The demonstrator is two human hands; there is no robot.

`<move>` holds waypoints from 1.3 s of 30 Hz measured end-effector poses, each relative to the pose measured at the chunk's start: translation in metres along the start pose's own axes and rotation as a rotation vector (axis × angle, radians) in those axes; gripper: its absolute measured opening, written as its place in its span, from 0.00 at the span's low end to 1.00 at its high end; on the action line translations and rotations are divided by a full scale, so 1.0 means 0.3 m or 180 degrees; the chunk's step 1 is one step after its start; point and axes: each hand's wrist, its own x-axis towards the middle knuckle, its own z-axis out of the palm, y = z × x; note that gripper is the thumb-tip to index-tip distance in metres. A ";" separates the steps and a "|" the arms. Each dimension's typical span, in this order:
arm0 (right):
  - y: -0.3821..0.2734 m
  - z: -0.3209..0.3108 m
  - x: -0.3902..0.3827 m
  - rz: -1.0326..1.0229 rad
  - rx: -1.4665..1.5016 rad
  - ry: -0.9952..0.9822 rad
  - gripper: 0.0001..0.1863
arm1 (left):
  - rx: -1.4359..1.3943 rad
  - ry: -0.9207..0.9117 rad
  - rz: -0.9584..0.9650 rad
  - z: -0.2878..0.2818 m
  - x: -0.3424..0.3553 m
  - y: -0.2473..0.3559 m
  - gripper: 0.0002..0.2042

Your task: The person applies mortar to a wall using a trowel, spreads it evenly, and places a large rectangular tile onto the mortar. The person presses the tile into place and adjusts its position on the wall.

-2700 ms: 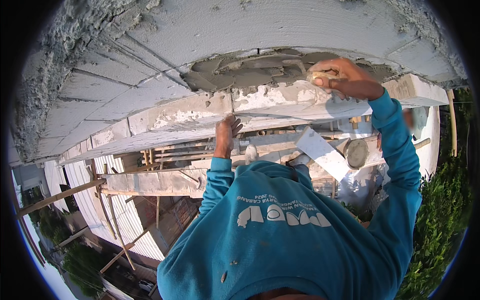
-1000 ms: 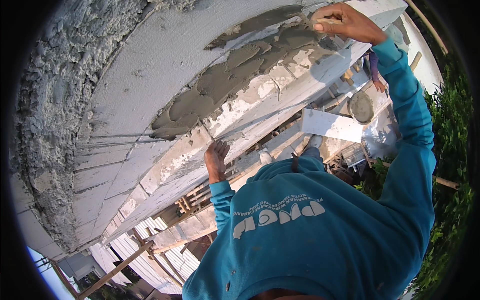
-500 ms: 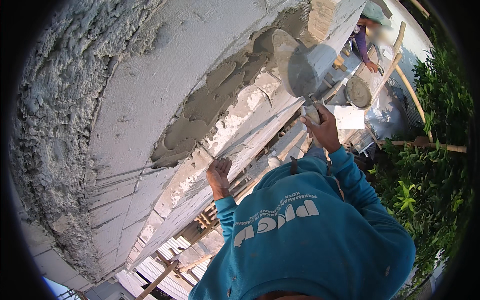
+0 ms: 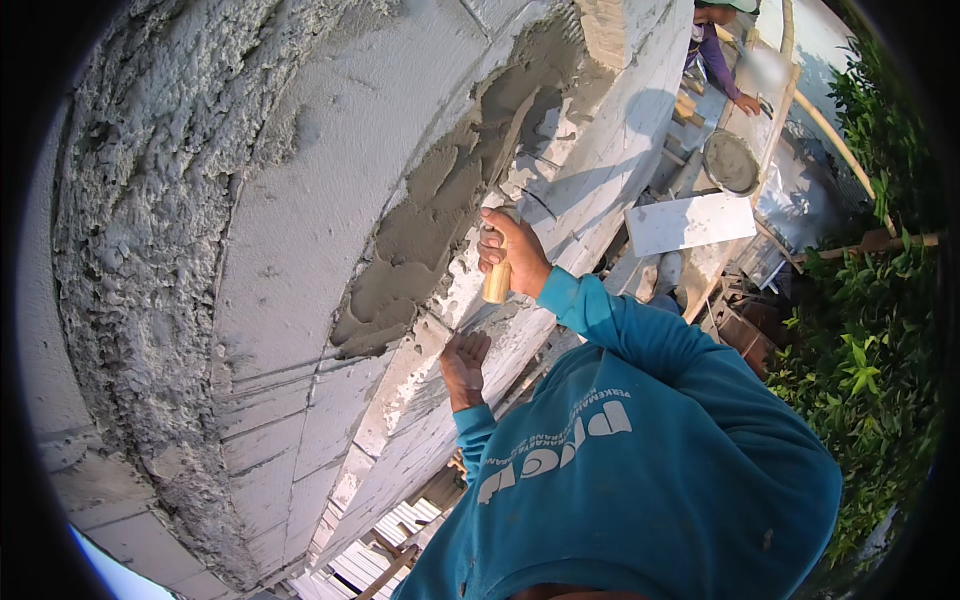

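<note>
My right hand (image 4: 512, 255) is wrapped round the wooden handle of a trowel (image 4: 495, 287). Its blade points up and away, seen nearly edge-on against the wet grey mortar (image 4: 405, 235); whether it touches cannot be made out for its full length. That mortar lies in a long, uneven band along the pale block wall (image 4: 300, 180). Lower down, my left hand (image 4: 465, 368) is open, palm up with fingers stretched out, beside the wall's edge near the lower end of the band. Nothing is in it.
At the upper right a bucket of mortar (image 4: 731, 162) stands on scaffold planks, near a white board (image 4: 690, 224). Beyond it a co-worker in a purple sleeve (image 4: 717, 65) reaches down. Bamboo poles (image 4: 830, 130) and green foliage (image 4: 850, 370) border the right side.
My right hand has moved left toward the wall, and the trowel has turned from flat-on to nearly edge-on at the mortar. My left hand stays by the wall edge.
</note>
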 end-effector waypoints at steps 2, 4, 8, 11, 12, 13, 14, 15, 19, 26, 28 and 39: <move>0.068 0.027 0.037 0.0145 0.0228 -0.0162 0.14 | 0.0168 -0.0199 -0.0019 -0.032 0.025 -0.009 0.27; 0.118 0.089 -0.007 -0.0043 -0.0049 -0.0099 0.14 | 0.0166 -0.0204 -0.0047 -0.038 0.025 -0.018 0.26; 0.192 0.127 -0.020 -0.0041 -0.0308 -0.0302 0.15 | 0.0186 -0.0267 -0.0102 -0.054 0.044 -0.020 0.24; 0.185 0.150 -0.063 -0.0082 -0.0320 -0.0513 0.14 | 0.0266 -0.0369 -0.0015 -0.052 0.047 -0.008 0.24; 0.177 0.159 -0.072 -0.0064 -0.0252 -0.0578 0.13 | 0.0177 -0.0458 0.0007 -0.047 0.041 -0.002 0.24; 0.156 0.151 -0.084 -0.0036 -0.0232 -0.0719 0.13 | 0.0088 -0.0548 0.0027 -0.040 0.028 -0.002 0.24; 0.132 0.153 -0.089 -0.0102 -0.0162 -0.0698 0.13 | -0.0010 -0.0620 0.0061 -0.042 0.018 0.003 0.24; 0.103 0.158 -0.088 -0.0166 -0.0092 -0.0676 0.13 | 0.0292 -0.0422 0.0014 -0.059 0.034 0.005 0.25; -0.114 0.121 0.038 -0.0467 -0.0110 -0.0157 0.15 | 0.0204 -0.0116 -0.0116 -0.024 0.019 0.007 0.25; -0.083 0.124 0.043 -0.0862 -0.1283 0.0113 0.14 | 0.0302 -0.0170 -0.0179 -0.007 0.014 0.010 0.20; -0.088 0.081 0.025 -0.0834 -0.1146 0.0075 0.14 | 0.0445 -0.0257 -0.0177 -0.004 0.018 0.031 0.19; -0.284 -0.120 0.182 -0.0194 0.0910 -0.0360 0.14 | 0.0323 -0.0074 -0.0137 0.016 0.000 0.029 0.13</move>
